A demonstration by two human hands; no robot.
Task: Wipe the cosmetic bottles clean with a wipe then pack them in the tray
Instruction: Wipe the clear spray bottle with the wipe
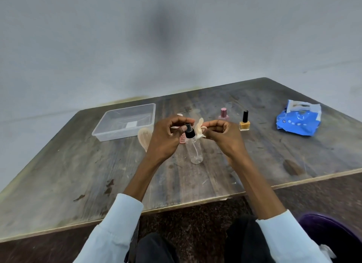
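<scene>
A clear spray bottle [195, 151] with a black cap hangs above the table's middle. My left hand [168, 137] grips it by the cap. My right hand [221, 134] pinches a small crumpled wipe [200, 128] against the bottle's neck. A clear plastic tray [125, 120] lies at the back left. A pink-capped bottle [223, 114] and a yellow nail polish bottle [244, 122] stand behind my right hand. A pink item [182, 139] lies partly hidden behind my left hand.
A blue wipes packet [298, 120] lies open at the back right. A beige heart-shaped object [144, 139] sits by the tray's near corner. The worn wooden table [78, 174] has its front edge close to my lap. A purple chair [333, 229] is at lower right.
</scene>
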